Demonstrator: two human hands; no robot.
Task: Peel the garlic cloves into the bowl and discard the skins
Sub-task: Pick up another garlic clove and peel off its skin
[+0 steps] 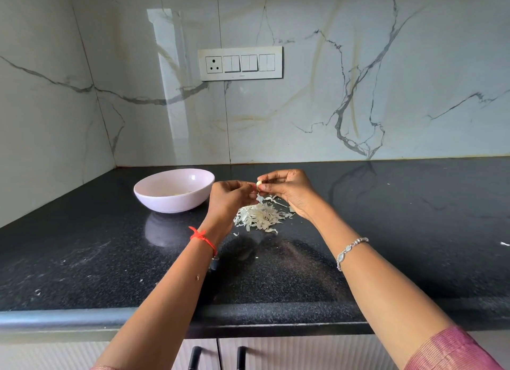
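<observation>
Head view: both forearms extended from lower frame, hands together at centre above the table [386, 231]. Right hand [287, 190] pinched garlic clove [259, 184] between thumb and forefinger. Left hand [230, 195], fingers curled, pinched its other side. Skins pile [259, 218] lay just below, bowl [171, 201] left of centre.

The bowl [174, 189] sits left of the skins [259, 218] on the counter [386, 231].

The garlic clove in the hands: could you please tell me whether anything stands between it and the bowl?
Nothing on the counter does. Only the left hand lies between the garlic clove and the bowl; the pile of skins sits nearer the person, off that path.
</observation>
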